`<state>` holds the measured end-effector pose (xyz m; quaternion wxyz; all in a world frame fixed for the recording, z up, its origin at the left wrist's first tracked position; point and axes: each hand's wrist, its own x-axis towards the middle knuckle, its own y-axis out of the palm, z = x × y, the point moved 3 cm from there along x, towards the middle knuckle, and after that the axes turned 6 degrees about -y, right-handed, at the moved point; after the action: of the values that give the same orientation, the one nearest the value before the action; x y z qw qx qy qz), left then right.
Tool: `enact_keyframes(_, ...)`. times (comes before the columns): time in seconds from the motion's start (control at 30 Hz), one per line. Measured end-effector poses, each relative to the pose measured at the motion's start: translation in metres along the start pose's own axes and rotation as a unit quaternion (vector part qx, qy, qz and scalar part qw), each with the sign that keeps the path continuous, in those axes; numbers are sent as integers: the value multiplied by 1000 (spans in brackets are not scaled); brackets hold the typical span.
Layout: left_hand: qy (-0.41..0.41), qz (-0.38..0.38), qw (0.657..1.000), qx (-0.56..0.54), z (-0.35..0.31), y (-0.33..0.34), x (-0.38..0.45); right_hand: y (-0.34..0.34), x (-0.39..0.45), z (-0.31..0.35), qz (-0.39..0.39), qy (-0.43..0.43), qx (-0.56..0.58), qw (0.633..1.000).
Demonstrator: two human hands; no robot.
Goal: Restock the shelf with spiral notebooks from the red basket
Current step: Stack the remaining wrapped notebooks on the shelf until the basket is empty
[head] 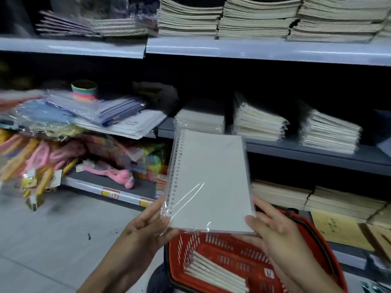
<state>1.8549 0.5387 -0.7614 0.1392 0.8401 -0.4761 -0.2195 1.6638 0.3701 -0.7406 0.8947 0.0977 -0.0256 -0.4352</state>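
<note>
Holding a wrapped spiral notebook above the red basket, facing the shelf.
Left hand and right hand pinch its lower corners, keeping it flat for stacking; more notebooks remain in the basket.

A run of grey metal shelving fills the far side, its recesses dark and unlit. Paper-edged stacks sit along the top tier at right, with plastic-wrapped packets at left. On the left, a lower board carries pink and yellow toys and orange price tags. A pale grey floor, marked with small dark specks, spreads near left.
</note>
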Motion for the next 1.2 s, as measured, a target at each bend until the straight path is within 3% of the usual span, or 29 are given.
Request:
enact_keyframes(0.27,43,23,999,5,-53,-25,83,33,95,8,-7,-33,-4,999)
enact_keyframes(0.37,58,-27,997,-53,-82,-27,128,46,148,17,-18,-37,25,999)
enact_keyframes(0.53,49,-38,994,-93,-115,-33,201,64,217,31,-14,-22,85,996)
enact_keyframes(0.67,96,-95,983,-125,-127,-33,229,61,249,26,-71,-42,33,996)
enact_keyframes(0.87,186,-195,962,53,-119,-38,205,48,229,16,-39,-126,-112,985)
enact_keyframes(1.0,211,-247,944,53,-119,-33,221,52,241,15,-71,-172,-99,977)
enact_keyframes(1.2,222,-280,925,127,-138,-26,268,63,284,12,-173,-167,-17,970)
